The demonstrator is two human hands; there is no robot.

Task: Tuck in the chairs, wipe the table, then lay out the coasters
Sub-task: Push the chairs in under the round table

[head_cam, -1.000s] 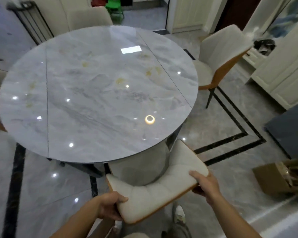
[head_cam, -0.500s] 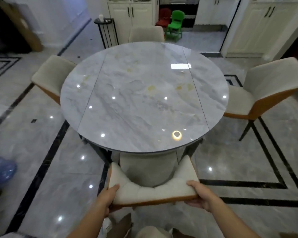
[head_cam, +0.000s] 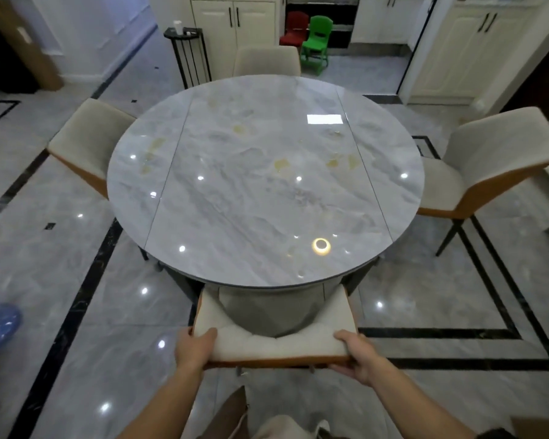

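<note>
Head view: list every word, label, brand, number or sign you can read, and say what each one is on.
None: no readable text anywhere in this view.
Round marble table: only yellowish stains and light reflections, no lettering.
Small white container on the black side stand: too small and blurred to show any label.
Cardboard leaning at the wall: no print can be made out.

Even, bright indoor light falls from above. The glossy desk [head_cam: 263,185] mirrors a white rectangle, a ring-shaped lamp and small ceiling spots; the polished floor [head_cam: 76,312] shows the same pinpoint glare. Shadows are soft and sit under the desk. The wide lens bends lines at the edges. Fine detail is slightly smeared throughout.
</note>
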